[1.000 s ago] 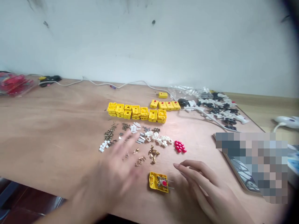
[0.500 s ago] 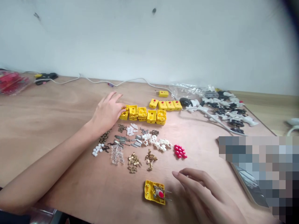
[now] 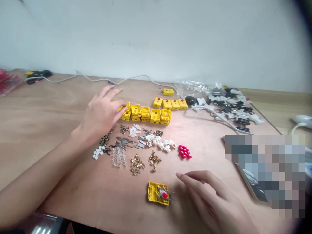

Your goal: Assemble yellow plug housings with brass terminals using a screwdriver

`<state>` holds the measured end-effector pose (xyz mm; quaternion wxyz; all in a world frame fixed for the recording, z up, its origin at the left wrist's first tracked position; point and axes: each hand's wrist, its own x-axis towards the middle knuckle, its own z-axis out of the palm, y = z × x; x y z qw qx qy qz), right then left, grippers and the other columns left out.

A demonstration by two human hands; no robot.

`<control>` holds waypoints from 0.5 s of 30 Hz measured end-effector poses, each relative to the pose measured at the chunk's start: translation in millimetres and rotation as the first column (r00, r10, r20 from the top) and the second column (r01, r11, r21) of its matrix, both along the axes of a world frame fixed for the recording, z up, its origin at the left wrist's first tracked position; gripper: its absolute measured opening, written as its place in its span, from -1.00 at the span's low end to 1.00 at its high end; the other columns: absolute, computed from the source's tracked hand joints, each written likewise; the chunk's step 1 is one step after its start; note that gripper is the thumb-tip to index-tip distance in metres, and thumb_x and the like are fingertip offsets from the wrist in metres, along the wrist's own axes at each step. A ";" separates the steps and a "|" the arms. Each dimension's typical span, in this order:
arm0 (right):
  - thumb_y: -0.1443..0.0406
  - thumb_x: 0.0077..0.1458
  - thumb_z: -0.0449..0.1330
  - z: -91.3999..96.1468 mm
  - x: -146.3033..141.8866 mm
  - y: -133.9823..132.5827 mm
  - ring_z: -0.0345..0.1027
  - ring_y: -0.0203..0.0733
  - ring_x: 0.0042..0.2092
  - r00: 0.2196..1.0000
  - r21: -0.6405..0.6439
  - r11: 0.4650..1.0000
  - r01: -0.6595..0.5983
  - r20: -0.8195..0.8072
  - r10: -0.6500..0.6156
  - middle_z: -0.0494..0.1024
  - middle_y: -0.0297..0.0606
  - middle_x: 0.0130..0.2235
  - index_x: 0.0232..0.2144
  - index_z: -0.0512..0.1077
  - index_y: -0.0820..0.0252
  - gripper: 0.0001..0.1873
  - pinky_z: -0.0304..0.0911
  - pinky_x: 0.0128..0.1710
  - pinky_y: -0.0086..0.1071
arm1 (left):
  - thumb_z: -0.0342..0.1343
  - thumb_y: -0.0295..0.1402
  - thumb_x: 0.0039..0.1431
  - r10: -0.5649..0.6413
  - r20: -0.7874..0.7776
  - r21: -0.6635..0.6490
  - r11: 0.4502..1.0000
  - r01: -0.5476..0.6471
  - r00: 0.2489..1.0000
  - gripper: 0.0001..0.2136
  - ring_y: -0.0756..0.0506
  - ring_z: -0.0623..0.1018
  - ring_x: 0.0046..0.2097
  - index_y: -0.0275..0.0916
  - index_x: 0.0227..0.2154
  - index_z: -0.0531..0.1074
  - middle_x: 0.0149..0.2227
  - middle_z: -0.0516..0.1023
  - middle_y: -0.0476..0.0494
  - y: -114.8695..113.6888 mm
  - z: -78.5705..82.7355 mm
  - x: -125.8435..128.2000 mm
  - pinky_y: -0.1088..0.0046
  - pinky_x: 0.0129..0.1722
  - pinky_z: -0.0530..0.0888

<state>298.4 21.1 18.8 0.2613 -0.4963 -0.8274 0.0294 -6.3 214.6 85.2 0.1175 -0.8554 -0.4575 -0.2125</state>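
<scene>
My left hand (image 3: 103,107) reaches to the leftmost stack in a row of yellow plug housing halves (image 3: 136,110). Its thumb and fingers close on a tilted yellow housing half (image 3: 128,104), partly hidden by the hand. My right hand (image 3: 209,195) rests low on the right, fingers loosely bent and apart, holding nothing. Just left of it an open yellow housing half (image 3: 153,193) lies on the table, fitted with a white piece, a red button (image 3: 164,195), small metal parts and two pins pointing right.
Small heaps fill the middle: brass contacts (image 3: 136,164), clear plastic pieces (image 3: 119,157), white rings (image 3: 158,142), red buttons (image 3: 184,151), screws and metal strips. Closed yellow plugs (image 3: 171,104) stand behind. Black and white parts (image 3: 234,107) and a phone (image 3: 254,185) lie on the right.
My left hand has shifted slightly off the leftmost stack, with a yellow housing half now tilted at its thumb. The whole view has moved a little. My right hand stays beside the open housing half.
</scene>
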 end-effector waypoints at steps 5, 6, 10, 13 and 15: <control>0.42 0.32 0.08 4.1 -3.7 3.0 0.54 -0.17 -0.26 0.999 0.010 1.000 0.007 0.051 -0.007 0.59 -0.14 -0.21 -0.12 0.57 0.12 -0.72 0.50 -0.35 -0.35 | 0.18 -0.22 0.33 -0.100 0.369 -0.267 0.941 0.209 0.924 -0.84 -0.12 0.61 -0.13 -0.11 -0.24 0.63 -0.17 0.65 -0.01 -79.1 13.3 -8.2 0.36 -0.11 0.55; 0.43 0.32 0.08 4.2 -3.7 3.4 0.54 -0.15 -0.25 0.998 0.007 1.000 0.013 0.064 -0.014 0.59 -0.12 -0.20 -0.13 0.58 0.12 -0.72 0.50 -0.33 -0.32 | 0.21 -0.24 0.31 -0.078 0.452 -0.367 0.891 0.265 0.889 -0.88 -0.06 0.62 -0.25 -0.08 -0.29 0.63 -0.24 0.66 0.04 -97.1 11.5 -8.7 0.46 -0.24 0.56; 0.45 0.28 0.12 9.4 -6.6 -0.6 0.55 -0.09 -0.17 0.998 0.010 0.998 0.058 0.026 -0.058 0.61 -0.12 -0.12 -0.10 0.58 0.10 -0.71 0.51 -0.23 -0.23 | 0.21 -0.32 0.28 0.096 0.645 -0.554 0.742 0.377 0.758 -0.87 -0.01 0.62 -0.43 -0.06 -0.37 0.63 -0.41 0.67 0.08 -149.1 -8.7 -3.2 0.59 -0.47 0.52; 0.45 0.26 0.19 18.5 -17.8 -7.5 0.57 -0.13 -0.10 0.994 -0.004 0.999 -0.032 -0.106 0.031 0.63 -0.17 -0.08 -0.03 0.54 0.09 -0.72 0.52 -0.15 -0.28 | 0.19 -0.33 0.28 0.239 0.671 -0.674 0.591 0.443 0.702 -0.83 -0.03 0.62 -0.46 -0.12 -0.41 0.64 -0.45 0.68 0.04 -164.2 -23.5 9.0 0.57 -0.50 0.52; 0.37 0.25 0.26 23.1 -29.3 -11.4 0.58 -0.13 -0.05 0.977 -0.011 0.991 -0.130 -0.169 0.126 0.65 -0.16 -0.04 0.03 0.49 0.12 -0.70 0.52 -0.06 -0.28 | 0.19 -0.32 0.27 0.283 0.656 -0.727 0.488 0.483 0.700 -0.83 -0.03 0.59 -0.49 -0.15 -0.38 0.65 -0.47 0.67 0.01 -167.8 -28.9 18.4 0.56 -0.52 0.48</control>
